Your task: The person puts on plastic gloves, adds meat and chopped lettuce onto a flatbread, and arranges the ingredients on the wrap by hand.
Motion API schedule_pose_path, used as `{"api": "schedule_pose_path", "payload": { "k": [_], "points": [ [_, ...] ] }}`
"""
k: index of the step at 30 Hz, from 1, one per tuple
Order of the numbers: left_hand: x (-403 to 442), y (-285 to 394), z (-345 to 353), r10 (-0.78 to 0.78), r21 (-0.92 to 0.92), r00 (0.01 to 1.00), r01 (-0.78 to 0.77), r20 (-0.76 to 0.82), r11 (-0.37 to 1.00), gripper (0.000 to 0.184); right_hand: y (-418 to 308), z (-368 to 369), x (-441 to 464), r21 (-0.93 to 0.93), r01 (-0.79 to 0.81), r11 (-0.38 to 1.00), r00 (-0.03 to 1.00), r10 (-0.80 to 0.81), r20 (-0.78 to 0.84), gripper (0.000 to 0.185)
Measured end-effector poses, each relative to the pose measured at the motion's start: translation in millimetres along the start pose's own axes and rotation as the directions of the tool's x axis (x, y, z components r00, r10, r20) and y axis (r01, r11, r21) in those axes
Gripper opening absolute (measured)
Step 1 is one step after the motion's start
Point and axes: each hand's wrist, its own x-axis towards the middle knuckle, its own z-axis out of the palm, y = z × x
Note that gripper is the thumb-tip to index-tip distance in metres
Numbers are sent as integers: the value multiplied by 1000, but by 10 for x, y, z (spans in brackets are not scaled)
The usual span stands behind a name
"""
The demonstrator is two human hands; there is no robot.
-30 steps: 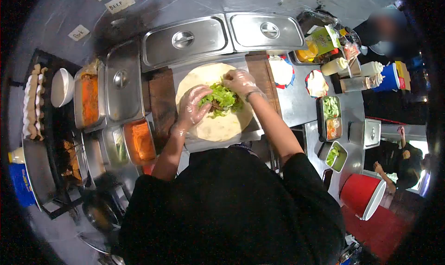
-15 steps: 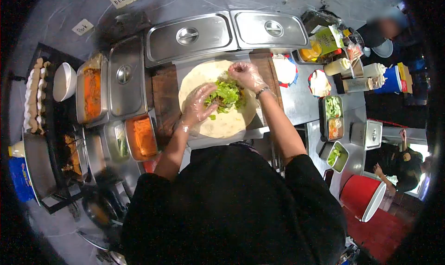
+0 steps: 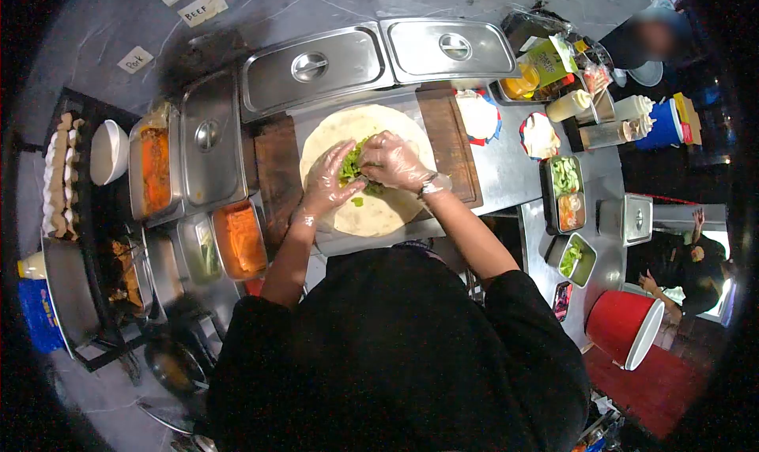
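Observation:
A large round flour tortilla [image 3: 387,219] lies flat on paper over a wooden board [image 3: 273,163]. Chopped green lettuce [image 3: 350,166] is heaped at its middle, largely covered by my hands. My left hand [image 3: 326,182], in a clear plastic glove, cups the heap's left side with thumb and fingers apart. From the right, my right hand [image 3: 391,162], gloved too, presses on the lettuce with bent fingers closed on it; its fingertips are partly hidden. A small loose lettuce piece lies on the tortilla below the heap.
Lidded steel pans [image 3: 316,69] line the board's far side. At left stand a tub of shredded orange food [image 3: 241,242] and an egg tray [image 3: 62,175]. On the right are squeeze bottles [image 3: 569,106], a lettuce container [image 3: 573,260] and a red bucket [image 3: 621,325]. Other people stand farther right.
My right hand has come down and left from the tortilla's upper right onto the lettuce. My left hand stays beside the heap. The view has shifted slightly.

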Motion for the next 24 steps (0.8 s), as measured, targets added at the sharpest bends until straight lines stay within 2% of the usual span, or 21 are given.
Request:
{"api": "schedule_pose_path", "payload": {
  "k": [1, 2, 5, 9, 11, 13, 15, 16, 17, 18, 19, 20, 21, 24],
  "points": [
    [-1, 6, -3, -6, 3, 1000, 6, 5, 1000, 80, -4, -55, -27, 121, 7, 993, 995, 4, -95, 17],
    [-7, 14, -5, -13, 5, 1000, 13, 11, 1000, 81, -7, -119, -74, 123, 7, 992, 996, 5, -94, 17],
    [17, 86, -54, -15, 40, 999, 13, 35, 999, 83, -59, -454, -233, 273, -299, 915, 935, 337, -106, 25],
    [131, 182, -120, 46, 110, 996, -54, 74, 992, 84, 229, -396, -577, 181, -375, 909, 908, 399, -128, 29],
    [233, 255, -145, 76, 128, 985, -96, 158, 987, 83, 270, -334, -687, 152, -404, 902, 893, 425, -147, 28],
    [305, 294, -132, 102, 156, 974, -135, 202, 978, 82, 199, -299, -763, 151, -506, 849, 848, 522, -91, 28],
    [384, 312, -104, 153, 174, 957, -198, 246, 965, 81, 154, -190, -807, 117, -558, 821, 823, 566, -48, 39],
    [399, 302, -76, 152, 201, 946, -214, 285, 956, 81, 83, -164, -794, 80, -573, 816, 815, 577, -50, 45],
    [458, 301, -12, 169, 219, 931, -247, 324, 944, 81, 55, -85, -777, -87, -607, 790, 794, 607, -24, 46],
    [496, 299, 38, 170, 243, 923, -262, 344, 934, 85, -21, -69, -710, -151, -701, 697, 698, 714, 55, 45],
    [518, 306, 87, 171, 270, 915, -280, 366, 921, 89, -21, 24, -806, -103, -593, 798, 803, 578, -149, 43],
    [554, 366, 101, 161, 275, 911, -277, 379, 921, 87, 32, 198, -848, -127, -586, 800, 802, 551, -230, 42],
    [562, 421, 86, 139, 288, 909, -265, 392, 920, 84, -29, 249, -811, -112, -672, 732, 735, 642, -219, 39],
    [575, 380, 137, 174, 257, 891, -301, 420, 918, 84, -132, 202, -763, -12, -679, 734, 718, 661, -218, 26]
  ]
}}
